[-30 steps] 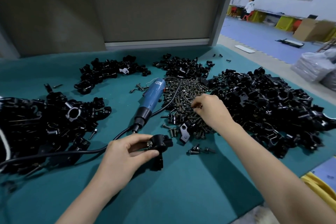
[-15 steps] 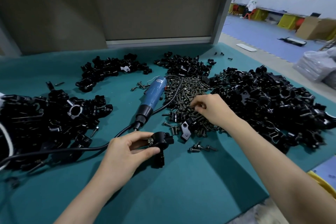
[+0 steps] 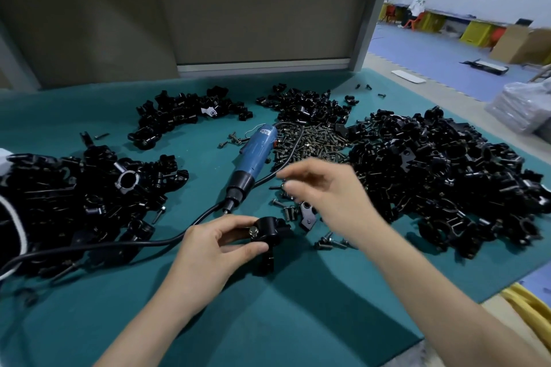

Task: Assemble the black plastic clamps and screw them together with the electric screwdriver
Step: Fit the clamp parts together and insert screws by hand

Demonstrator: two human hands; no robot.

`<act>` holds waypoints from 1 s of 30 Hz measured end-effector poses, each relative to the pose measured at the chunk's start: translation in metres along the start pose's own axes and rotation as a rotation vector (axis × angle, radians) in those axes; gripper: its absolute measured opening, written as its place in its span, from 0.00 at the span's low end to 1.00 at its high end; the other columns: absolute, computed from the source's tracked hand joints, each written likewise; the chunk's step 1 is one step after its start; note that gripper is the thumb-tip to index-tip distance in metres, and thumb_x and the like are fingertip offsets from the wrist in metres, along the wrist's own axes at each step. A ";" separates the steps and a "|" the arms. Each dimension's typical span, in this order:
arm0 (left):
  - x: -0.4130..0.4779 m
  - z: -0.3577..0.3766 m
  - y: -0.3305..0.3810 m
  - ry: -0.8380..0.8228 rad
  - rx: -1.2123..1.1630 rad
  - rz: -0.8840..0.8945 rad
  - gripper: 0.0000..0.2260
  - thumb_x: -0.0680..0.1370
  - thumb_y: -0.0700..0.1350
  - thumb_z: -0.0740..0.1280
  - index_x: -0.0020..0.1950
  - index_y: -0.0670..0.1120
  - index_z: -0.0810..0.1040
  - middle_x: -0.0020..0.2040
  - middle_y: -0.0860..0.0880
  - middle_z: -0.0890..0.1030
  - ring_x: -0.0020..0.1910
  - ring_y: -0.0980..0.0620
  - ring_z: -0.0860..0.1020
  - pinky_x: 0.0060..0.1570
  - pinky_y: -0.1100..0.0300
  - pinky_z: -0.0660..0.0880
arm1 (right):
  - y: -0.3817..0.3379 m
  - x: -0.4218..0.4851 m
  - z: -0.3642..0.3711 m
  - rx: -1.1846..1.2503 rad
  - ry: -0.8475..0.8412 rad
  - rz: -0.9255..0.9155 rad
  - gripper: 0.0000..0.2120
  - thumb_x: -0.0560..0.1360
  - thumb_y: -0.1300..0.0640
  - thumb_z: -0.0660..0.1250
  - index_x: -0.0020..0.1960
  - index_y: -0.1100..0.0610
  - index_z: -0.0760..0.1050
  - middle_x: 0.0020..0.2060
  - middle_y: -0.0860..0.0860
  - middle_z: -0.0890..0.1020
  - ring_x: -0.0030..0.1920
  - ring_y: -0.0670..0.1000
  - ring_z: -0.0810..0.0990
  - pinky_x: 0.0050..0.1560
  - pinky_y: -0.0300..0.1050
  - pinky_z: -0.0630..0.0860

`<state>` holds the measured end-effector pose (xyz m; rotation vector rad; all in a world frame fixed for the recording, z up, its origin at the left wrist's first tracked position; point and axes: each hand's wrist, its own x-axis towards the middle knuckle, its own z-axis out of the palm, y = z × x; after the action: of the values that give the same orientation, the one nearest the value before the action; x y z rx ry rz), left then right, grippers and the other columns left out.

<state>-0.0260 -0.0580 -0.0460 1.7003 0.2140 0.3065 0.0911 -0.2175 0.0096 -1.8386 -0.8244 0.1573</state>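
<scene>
The left hand (image 3: 214, 250) grips a black clamp (image 3: 269, 232) between thumb and fingers, holding it upright with its lower end on the teal bench (image 3: 268, 322). A silver screw head (image 3: 254, 230) sits in the clamp's top, just by the thumb. The right hand (image 3: 325, 191) hovers above and just beyond the left one, blurred, its fingertips curled and pinching a small dark screw (image 3: 276, 187) that points toward the left. The blue electric screwdriver (image 3: 255, 155) lies on the bench just beyond the left hand, tip toward it, and its black cord (image 3: 134, 243) runs off past the left wrist. Beyond the right hand lies a heap of screws (image 3: 310, 143). Large piles of black clamp parts (image 3: 447, 176) lie to the right of the right hand, and more parts (image 3: 74, 202) to the left of the left hand.
</scene>
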 end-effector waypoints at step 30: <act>-0.004 0.002 0.004 0.007 -0.022 0.035 0.15 0.66 0.31 0.76 0.45 0.49 0.85 0.46 0.49 0.86 0.46 0.54 0.84 0.48 0.69 0.77 | 0.006 -0.020 0.010 0.218 -0.160 0.085 0.12 0.71 0.71 0.71 0.40 0.54 0.78 0.37 0.50 0.82 0.42 0.47 0.79 0.47 0.41 0.76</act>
<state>-0.0296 -0.0615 -0.0428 1.6831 0.1855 0.3395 0.0744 -0.2226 -0.0053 -1.6708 -0.8058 0.4364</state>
